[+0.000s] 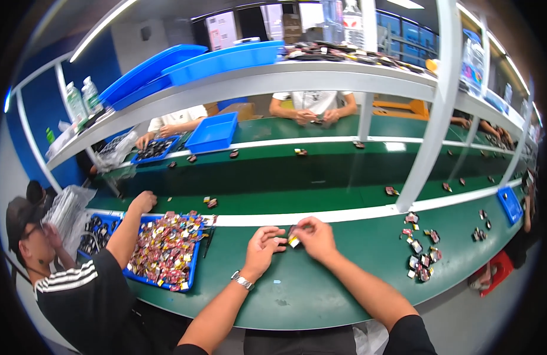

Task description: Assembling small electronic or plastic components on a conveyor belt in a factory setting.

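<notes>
Above the near green worktop point(273, 299), my right hand point(318, 239) pinches a small dark part with a yellow and white label point(294, 241). My left hand point(262, 251), a watch on its wrist, is just left of that part. Its fingers are loosely curved and apart, with nothing seen in them; whether a fingertip touches the part I cannot tell. To my left, a blue tray point(193, 269) is heaped with similar small red, yellow and white parts. Several dark, labelled pieces point(424, 260) lie loose on the worktop at my right.
A co-worker point(78, 284) at my left reaches an arm over the tray. Beyond a white rail point(255, 220) runs a dark green belt point(273, 180) with scattered parts. A white post point(430, 118) and overhead shelf point(255, 83) stand ahead. Another person point(313, 106) works opposite.
</notes>
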A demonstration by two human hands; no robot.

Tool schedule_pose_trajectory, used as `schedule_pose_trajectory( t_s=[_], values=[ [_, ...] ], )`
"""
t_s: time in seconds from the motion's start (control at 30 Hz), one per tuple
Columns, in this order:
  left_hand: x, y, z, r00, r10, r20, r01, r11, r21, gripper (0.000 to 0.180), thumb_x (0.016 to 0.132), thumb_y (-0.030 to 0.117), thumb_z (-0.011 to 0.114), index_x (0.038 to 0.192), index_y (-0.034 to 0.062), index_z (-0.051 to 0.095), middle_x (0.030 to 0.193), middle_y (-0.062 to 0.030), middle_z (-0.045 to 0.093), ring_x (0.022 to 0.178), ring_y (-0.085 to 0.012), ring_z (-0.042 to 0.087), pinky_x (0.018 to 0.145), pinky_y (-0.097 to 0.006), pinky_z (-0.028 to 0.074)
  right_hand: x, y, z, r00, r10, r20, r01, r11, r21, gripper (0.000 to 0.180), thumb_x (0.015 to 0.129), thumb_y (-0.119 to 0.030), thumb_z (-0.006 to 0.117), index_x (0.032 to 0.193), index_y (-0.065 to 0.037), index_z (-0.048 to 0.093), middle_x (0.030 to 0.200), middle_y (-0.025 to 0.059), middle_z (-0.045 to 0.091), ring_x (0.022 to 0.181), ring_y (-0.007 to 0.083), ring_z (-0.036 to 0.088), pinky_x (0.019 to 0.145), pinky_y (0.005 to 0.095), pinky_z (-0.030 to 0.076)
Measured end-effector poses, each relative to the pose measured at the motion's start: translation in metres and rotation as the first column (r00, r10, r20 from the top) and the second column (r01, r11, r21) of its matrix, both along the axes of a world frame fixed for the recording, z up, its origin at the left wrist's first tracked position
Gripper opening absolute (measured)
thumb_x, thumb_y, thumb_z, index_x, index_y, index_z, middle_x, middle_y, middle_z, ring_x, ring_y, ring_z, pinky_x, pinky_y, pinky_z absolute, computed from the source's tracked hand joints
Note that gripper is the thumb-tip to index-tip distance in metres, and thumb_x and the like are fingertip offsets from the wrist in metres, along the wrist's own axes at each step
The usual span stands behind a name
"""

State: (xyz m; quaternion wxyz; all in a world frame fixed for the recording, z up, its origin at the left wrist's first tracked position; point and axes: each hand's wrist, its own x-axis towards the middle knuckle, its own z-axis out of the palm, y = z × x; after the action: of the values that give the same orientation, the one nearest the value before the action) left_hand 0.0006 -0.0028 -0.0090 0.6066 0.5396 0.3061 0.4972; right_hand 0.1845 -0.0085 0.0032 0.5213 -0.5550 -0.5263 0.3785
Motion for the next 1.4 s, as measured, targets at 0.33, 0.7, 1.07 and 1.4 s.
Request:
schedule_pose_trajectory(
  t_s=[0.33, 0.7, 1.07, 1.4],
  values=[
    [0.000, -0.014, 0.010, 0.876, 0.075, -0.477, 0.122, 0.921, 0.370, 0.008, 0.086, 0.008, 0.061, 0.090, 0.0022, 0.066, 0.072, -0.0044, 0.064, 0.063, -0.0096, 0.058, 0.060, -0.025, 0.047, 0.014, 0.114, 0.029, 0.443, -0.280, 0.852, 0.198, 0.957, 0.211, 0.037, 0.075, -0.023, 0.076, 0.106, -0.005, 0.064, 0.107, 0.0150, 0.063, 0.102, 0.0350, 0.058, 0.090, 0.0433, 0.049],
    [-0.002, -0.014, 0.000, 0.799, 0.307, -0.518, 0.138, 0.744, 0.654, 0.019, 0.080, 0.013, 0.061, 0.096, 0.0034, 0.063, 0.091, -0.0175, 0.066, 0.087, -0.0381, 0.062, 0.077, -0.046, 0.050, -0.204, 0.170, 0.031, 0.519, 0.233, 0.822, -0.189, 0.970, -0.155, 0.059, 0.077, -0.041, 0.077, 0.112, 0.004, 0.058, 0.112, 0.0236, 0.064, 0.109, 0.0377, 0.061, 0.094, 0.0422, 0.050],
    [-0.008, -0.015, 0.007, 0.781, 0.196, -0.593, 0.189, 0.831, 0.523, 0.014, 0.083, 0.013, 0.059, 0.091, 0.0026, 0.063, 0.087, -0.0174, 0.066, 0.083, -0.0374, 0.063, 0.075, -0.044, 0.051, -0.131, 0.164, 0.039, 0.892, 0.265, 0.367, -0.304, 0.951, 0.053, 0.053, 0.069, -0.019, 0.080, 0.115, -0.002, 0.062, 0.100, 0.0087, 0.068, 0.089, 0.0156, 0.067, 0.084, 0.0297, 0.054],
    [-0.018, 0.013, -0.004, 0.969, 0.130, -0.211, -0.136, 0.990, -0.018, 0.021, 0.095, 0.015, 0.055, 0.106, -0.0011, 0.063, 0.087, -0.0082, 0.069, 0.068, -0.0103, 0.062, 0.063, -0.025, 0.052, 0.024, 0.004, 0.014, 0.850, 0.204, 0.486, -0.324, 0.930, 0.176, 0.051, 0.078, -0.007, 0.073, 0.126, -0.005, 0.055, 0.122, 0.0107, 0.062, 0.113, 0.0244, 0.059, 0.093, 0.0345, 0.050]
  ],
)
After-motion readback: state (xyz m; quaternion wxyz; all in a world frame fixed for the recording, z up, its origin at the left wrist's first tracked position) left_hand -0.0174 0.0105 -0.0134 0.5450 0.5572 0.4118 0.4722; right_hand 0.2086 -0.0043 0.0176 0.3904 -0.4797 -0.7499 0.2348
